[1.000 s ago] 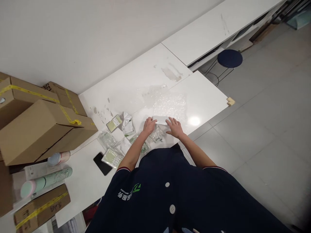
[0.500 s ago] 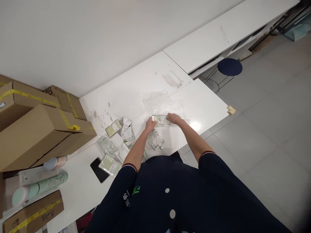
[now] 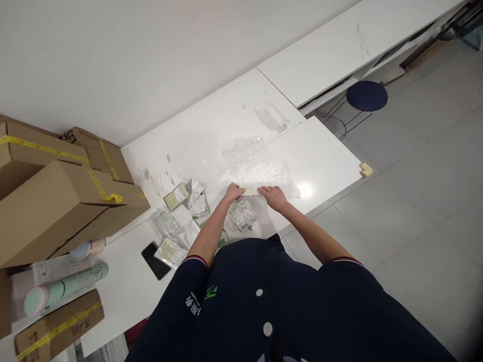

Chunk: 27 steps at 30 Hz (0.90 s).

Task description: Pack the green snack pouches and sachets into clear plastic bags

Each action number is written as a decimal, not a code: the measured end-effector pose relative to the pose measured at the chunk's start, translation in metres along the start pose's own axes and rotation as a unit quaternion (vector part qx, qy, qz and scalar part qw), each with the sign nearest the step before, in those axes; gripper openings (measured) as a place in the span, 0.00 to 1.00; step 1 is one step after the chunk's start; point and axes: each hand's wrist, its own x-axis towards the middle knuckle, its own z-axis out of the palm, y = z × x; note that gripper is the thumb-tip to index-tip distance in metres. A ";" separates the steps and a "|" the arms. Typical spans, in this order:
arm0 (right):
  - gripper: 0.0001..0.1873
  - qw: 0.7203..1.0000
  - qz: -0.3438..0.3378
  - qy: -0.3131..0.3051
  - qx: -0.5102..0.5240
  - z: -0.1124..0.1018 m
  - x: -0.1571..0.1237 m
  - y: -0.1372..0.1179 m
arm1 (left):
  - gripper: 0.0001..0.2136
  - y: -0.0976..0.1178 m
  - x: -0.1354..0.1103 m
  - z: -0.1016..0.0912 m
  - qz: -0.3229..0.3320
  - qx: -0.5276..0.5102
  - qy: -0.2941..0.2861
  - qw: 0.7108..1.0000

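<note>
My left hand (image 3: 233, 192) and my right hand (image 3: 274, 196) are both on a small pale packet (image 3: 250, 191) that lies at the near edge of a sheet of clear bubble wrap (image 3: 252, 166) on the white table (image 3: 320, 151). The left fingers are curled on the packet's left end. The right hand presses its right end with fingers partly bent. Just below the hands lies a clear plastic bag (image 3: 241, 217) with small parts in it.
Several green-and-clear packets (image 3: 177, 196) and a black phone (image 3: 156, 260) lie left of my arms. Cardboard boxes (image 3: 64, 201) with yellow tape stand at the left, with a pastel bottle (image 3: 64, 287) in front. A dark blue stool (image 3: 367, 95) stands beyond the table's right end.
The hands lifted the packet toward the bubble wrap half a second ago and now hold it lower, at the wrap's near edge. The view has shifted slightly.
</note>
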 end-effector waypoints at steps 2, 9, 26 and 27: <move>0.27 1.000 0.008 -0.029 -0.002 -0.006 -0.008 0.000 | 0.26 -0.011 -0.018 -0.007 0.084 0.002 -0.008 0.996; 0.15 0.988 0.047 -0.127 0.078 -0.029 0.004 0.013 | 0.23 -0.040 -0.035 -0.002 0.245 0.027 -0.065 0.967; 0.36 0.998 0.051 0.028 -0.021 0.030 0.027 -0.012 | 0.29 0.005 0.024 0.017 0.004 0.095 0.145 0.985; 0.36 0.998 0.052 0.037 -0.019 0.032 0.026 -0.010 | 0.31 0.007 0.021 0.016 0.030 0.103 0.164 0.981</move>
